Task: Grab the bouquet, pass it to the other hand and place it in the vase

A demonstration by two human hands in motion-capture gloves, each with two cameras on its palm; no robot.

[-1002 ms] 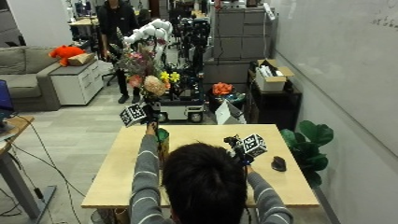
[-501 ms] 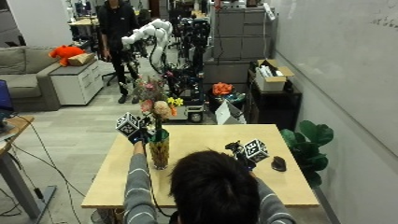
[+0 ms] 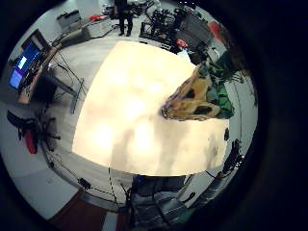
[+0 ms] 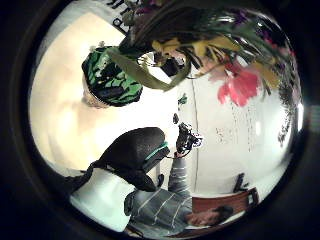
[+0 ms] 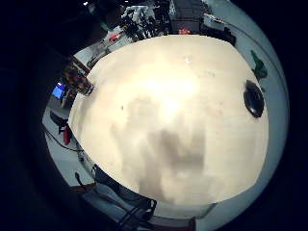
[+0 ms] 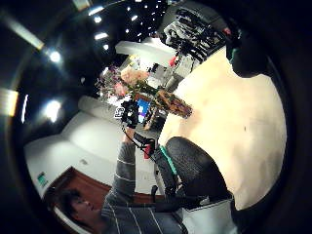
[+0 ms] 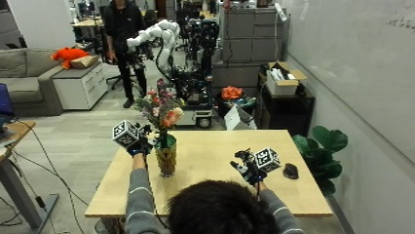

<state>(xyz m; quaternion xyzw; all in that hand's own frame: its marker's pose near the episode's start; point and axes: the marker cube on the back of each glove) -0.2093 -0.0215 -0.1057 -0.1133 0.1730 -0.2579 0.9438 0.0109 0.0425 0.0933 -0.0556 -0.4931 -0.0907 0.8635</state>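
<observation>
The bouquet (image 7: 160,108) of pink, orange and yellow flowers stands upright in the brown patterned vase (image 7: 166,158) on the left part of the wooden table (image 7: 214,146). Green wrap shows at the vase's mouth. My left hand (image 7: 138,146) hovers just left of the mouth, apart from the stems, with nothing in it. The left thumb side palm view shows the vase's green top (image 4: 111,82) and the blooms (image 4: 235,82) close by. My right hand (image 7: 248,170) floats low over the table's near right part, fingers relaxed and empty.
A small black object (image 7: 291,170) lies on the table right of my right hand, also seen in the right little finger side palm view (image 5: 253,98). A potted plant (image 7: 324,146) stands off the table's right edge. A desk corner (image 7: 9,131) is at the left.
The left hand brought the bouquet down from high over the table into the vase, then drew slightly left of it. The right hand sank a little toward the table.
</observation>
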